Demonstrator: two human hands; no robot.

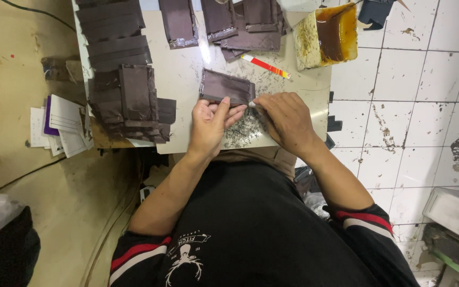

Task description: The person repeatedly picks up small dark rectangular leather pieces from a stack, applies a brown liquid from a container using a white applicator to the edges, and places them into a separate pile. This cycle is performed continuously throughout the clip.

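A dark brown folded leather piece (225, 86) lies on the white work board (187, 69). My left hand (210, 123) grips its near edge, thumb on top. My right hand (287, 118) is closed at the piece's right end and pinches a small pale tool against that edge; the tool is mostly hidden by the fingers.
Stacks of brown leather pieces (126, 98) sit at the left of the board, more (240, 24) at the far edge. A tub of brown glue (329, 34) stands far right, a red-and-yellow stick (265, 66) beside it. Papers (59, 125) lie left. Tiled floor (410, 106) at right.
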